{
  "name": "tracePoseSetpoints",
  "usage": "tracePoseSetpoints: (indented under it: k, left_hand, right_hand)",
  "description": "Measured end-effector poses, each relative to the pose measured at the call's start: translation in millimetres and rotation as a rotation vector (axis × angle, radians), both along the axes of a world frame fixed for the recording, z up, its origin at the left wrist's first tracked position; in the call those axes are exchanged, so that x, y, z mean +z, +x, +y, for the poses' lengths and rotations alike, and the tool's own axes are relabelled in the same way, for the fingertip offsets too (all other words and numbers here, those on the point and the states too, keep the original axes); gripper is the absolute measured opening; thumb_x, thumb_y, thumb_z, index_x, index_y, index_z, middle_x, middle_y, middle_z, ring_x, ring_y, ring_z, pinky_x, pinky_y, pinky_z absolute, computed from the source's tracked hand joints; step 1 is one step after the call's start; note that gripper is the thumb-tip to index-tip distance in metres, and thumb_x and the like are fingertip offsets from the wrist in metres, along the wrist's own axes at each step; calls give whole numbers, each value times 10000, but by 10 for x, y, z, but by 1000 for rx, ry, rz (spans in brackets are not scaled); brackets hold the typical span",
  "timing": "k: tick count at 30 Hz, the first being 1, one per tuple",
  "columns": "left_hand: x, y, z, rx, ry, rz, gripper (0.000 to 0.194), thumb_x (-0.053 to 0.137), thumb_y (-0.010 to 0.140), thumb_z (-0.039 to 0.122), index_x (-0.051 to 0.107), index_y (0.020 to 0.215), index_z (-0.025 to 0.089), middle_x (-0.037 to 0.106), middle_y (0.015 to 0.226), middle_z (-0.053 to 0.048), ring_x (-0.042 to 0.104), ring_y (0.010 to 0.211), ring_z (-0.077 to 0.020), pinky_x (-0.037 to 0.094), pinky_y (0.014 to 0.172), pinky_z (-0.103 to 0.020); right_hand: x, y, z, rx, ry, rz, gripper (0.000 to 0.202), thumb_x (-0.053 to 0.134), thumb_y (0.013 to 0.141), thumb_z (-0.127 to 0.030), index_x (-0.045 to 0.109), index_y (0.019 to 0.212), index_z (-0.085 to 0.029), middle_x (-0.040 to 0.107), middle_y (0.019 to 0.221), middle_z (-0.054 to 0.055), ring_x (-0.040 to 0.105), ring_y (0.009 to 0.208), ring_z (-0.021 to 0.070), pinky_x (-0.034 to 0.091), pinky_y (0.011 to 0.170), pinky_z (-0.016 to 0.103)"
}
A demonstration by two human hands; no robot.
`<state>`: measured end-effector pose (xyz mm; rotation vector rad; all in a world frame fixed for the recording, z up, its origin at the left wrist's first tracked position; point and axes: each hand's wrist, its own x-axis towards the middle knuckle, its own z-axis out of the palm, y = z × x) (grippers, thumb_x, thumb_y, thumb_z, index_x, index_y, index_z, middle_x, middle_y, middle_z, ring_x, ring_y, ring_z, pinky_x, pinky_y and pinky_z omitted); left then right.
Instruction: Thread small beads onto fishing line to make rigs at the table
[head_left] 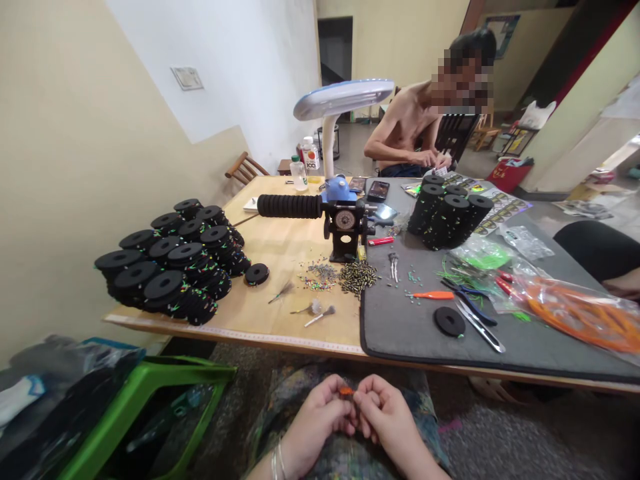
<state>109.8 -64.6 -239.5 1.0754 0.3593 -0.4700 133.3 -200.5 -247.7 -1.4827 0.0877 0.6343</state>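
A long wooden table [280, 253] stands against a cream wall, its right part covered by a grey mat [400, 320]; beyond it the room opens toward a dark doorway. On the bare wood at the left sit stacks of black foam spools [170, 263], with 1 loose spool [257, 273] just beside them and another [449, 321] lying on the mat. A black winding machine [345, 230] with a ribbed foam handle stands near the middle, behind it a white desk lamp [340, 107]. A heap of small brass-coloured beads [357, 275] lies before the machine. A second stack of spools [447, 210] rises on the mat, near a person seated at the far end. Clear plastic bags [575, 307] at the right hold orange and green pieces. A green plastic crate [150, 413] stands on the floor at lower left, its contents hard to tell. Below the table edge, over the lap, the left hand [315, 420] and right hand [387, 417] meet, fingers curled, pinching a small orange piece [346, 392] between them.
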Motion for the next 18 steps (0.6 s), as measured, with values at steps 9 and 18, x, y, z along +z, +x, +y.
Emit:
tracePoseSetpoints:
  k: [9, 18]
  left_hand:
    - [-1, 25, -20, 33, 44, -23, 163, 666, 682, 227, 517, 709, 167, 556, 553, 43, 530, 507, -92, 404, 510, -215]
    - [33, 52, -41, 115, -36, 21, 222, 685, 684, 299, 498, 715, 182, 569, 565, 48, 542, 522, -92, 411, 518, -211]
  right_hand:
    - [-17, 1, -7, 3, 33, 43, 506, 639, 657, -675, 459, 687, -203, 470, 352, -104, 278, 282, 25, 191, 313, 146]
    - [-1, 8, 1, -6, 15, 29, 477, 640, 670, -650, 464, 681, -206, 472, 364, -98, 291, 285, 33, 196, 316, 155]
